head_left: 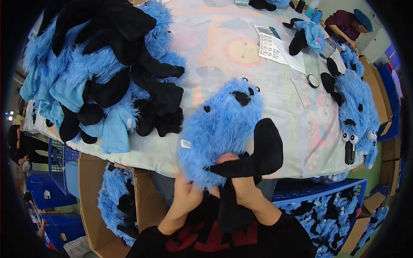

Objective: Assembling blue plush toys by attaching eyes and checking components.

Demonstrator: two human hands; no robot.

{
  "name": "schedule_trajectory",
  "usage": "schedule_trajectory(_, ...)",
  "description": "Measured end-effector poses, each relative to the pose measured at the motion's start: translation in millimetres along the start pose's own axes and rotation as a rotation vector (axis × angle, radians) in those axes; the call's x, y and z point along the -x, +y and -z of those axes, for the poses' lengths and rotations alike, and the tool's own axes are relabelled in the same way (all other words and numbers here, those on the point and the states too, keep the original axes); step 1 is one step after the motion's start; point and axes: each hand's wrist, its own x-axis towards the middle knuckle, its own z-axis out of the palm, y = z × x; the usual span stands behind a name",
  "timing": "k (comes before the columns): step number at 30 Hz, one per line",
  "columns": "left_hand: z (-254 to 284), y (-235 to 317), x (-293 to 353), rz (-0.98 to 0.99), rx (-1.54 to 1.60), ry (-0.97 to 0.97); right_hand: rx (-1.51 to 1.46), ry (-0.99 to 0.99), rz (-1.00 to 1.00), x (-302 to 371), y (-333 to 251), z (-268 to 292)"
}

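Note:
A shaggy blue plush toy (223, 122) lies on the near table edge, its black nose and eyes pointing away from me. It has a small white label on its left side and long black limbs. My left hand (188, 194) is closed round its near end, with the fingertips partly hidden in the fur. Beside it, my right hand (241, 185) grips the same end of the toy, close to where the limbs join. One black limb (269, 146) crosses over that hand and bends up to the right; another hangs down toward my lap.
A heap of blue and black plush pieces (99, 64) covers the table's left. Printed sheets (273, 47), a thin stick (298, 92) and a round black-rimmed object (313, 81) lie right. Finished-looking plush toys (357, 103) line the right edge. A cardboard box (152, 198) and blue crate (318, 193) flank me. A co-worker (342, 23) sits far right.

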Motion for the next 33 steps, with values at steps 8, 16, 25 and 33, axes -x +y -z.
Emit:
schedule_trajectory(8,-11,-3,-30,0.054,0.456,0.141,-0.172,-0.135,-0.158,-13,-6,20)
schedule_trajectory(16,-4,6,-23,0.123,0.163,0.214,0.058,0.032,-0.089,-42,23,13)
schedule_trajectory(25,17,7,19,0.069,0.656,0.593,0.072,-0.060,-0.100,-53,26,18)
schedule_trajectory(33,15,12,16,0.116,0.659,0.513,0.080,0.646,-0.309,-39,29,48)
